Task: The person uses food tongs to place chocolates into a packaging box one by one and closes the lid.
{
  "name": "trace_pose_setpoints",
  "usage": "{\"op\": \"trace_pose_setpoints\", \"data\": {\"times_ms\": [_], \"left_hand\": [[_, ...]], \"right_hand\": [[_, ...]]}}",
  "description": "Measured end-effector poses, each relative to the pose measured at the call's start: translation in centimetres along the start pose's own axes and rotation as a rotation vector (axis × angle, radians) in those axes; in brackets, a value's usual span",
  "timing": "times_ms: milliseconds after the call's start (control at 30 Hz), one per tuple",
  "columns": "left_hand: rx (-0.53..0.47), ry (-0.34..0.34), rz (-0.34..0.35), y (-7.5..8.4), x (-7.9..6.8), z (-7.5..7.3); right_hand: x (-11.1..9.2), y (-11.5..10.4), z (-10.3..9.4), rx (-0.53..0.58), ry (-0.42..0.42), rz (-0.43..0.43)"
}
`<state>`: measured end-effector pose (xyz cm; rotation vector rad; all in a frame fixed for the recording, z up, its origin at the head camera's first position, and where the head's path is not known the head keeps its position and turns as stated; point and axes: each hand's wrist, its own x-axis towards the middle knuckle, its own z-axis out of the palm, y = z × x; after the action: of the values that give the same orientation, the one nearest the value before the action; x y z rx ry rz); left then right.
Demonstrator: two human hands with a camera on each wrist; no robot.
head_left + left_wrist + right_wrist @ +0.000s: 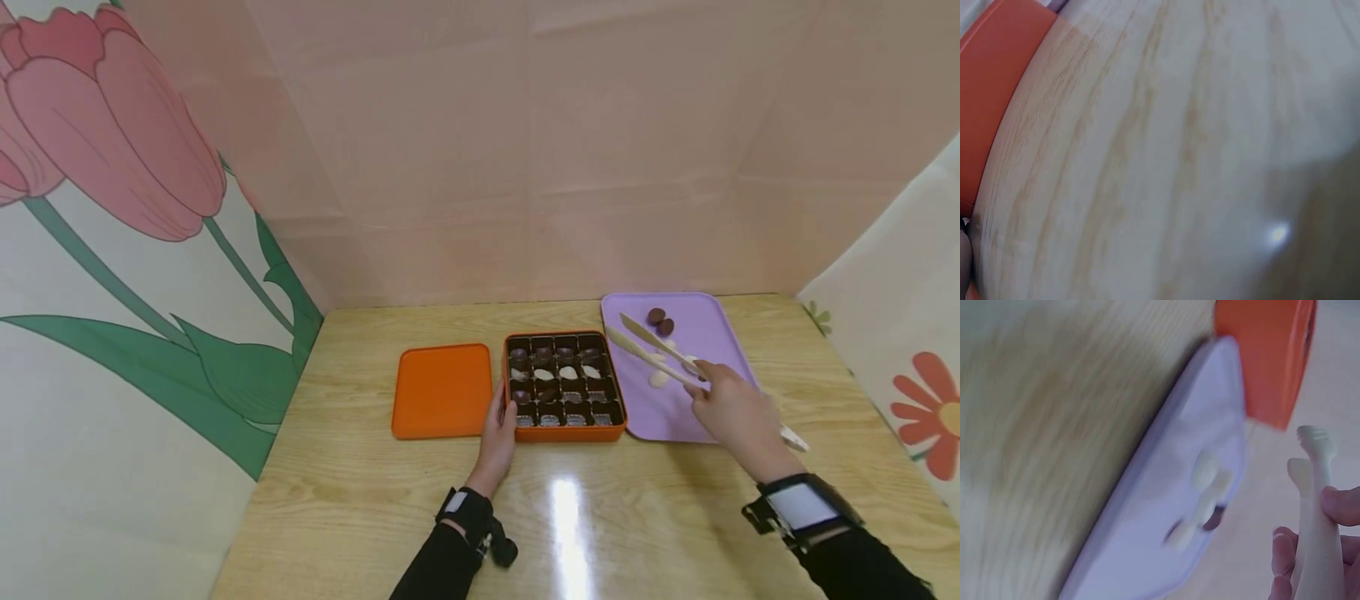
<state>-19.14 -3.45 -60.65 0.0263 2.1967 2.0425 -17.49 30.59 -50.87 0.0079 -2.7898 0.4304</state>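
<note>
My right hand point(738, 417) grips a pair of cream tongs point(656, 354) over the purple tray point(701, 321). The arms of the tongs stand apart; in the right wrist view one tip is toothed, the other rounded, and nothing shows between them. On the tray lie two dark chocolates point(661, 322) and several white chocolates point(658, 379), partly hidden by the tongs. My left hand point(497, 442) rests against the left side of the orange box point(570, 434), fingers straight along its wall. Inside its black divided insert point(575, 408) sit dark and white chocolates; the front row holds none.
An orange lid point(442, 392) lies flat left of the box, beside my left hand. The tray's left edge is close to the box. Behind the wooden table point(360, 500) hangs a pink cloth backdrop point(525, 167), with flower-printed cloths at both sides.
</note>
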Motion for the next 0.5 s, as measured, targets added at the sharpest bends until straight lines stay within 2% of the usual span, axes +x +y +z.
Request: {"op": "trace_pose_setpoints", "data": {"times_ms": [100,267,500], "left_hand": [[0.001,-0.001,-0.001,0.0,0.0,0.0],[-0.009,-0.010,-0.002,0.0,0.0,-0.1],[-0.024,-0.005,0.012,-0.2,0.1,0.1]], "right_hand": [[1.5,2.3,0.3,-0.012,-0.039,0.033],[3.9,5.6,1.2,-0.022,-0.045,0.035],[5.8,7.5,2.4,-0.064,-0.080,0.073]]}}
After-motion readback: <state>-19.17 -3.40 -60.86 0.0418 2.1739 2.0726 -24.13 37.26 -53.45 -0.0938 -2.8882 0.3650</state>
